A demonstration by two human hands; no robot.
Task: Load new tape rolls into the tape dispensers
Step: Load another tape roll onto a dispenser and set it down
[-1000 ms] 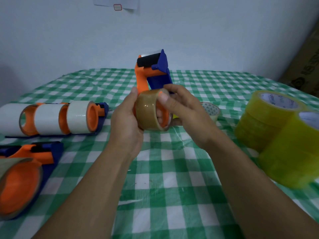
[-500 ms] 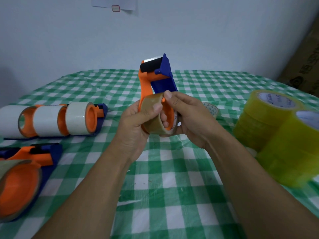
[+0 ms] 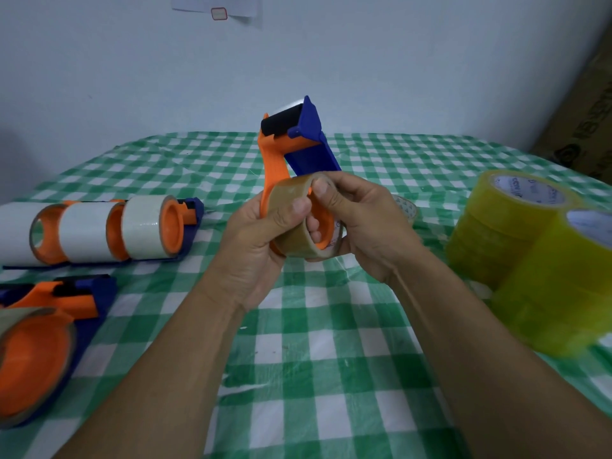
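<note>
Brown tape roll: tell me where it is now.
Head view, centre: the brown tape roll sits on the raised dispenser, gripped between the left hand and right hand.

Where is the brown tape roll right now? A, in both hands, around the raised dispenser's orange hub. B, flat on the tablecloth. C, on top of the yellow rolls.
A: the left hand and right hand grip the brown tape roll, with the orange hub of the dispenser showing inside it.
</note>
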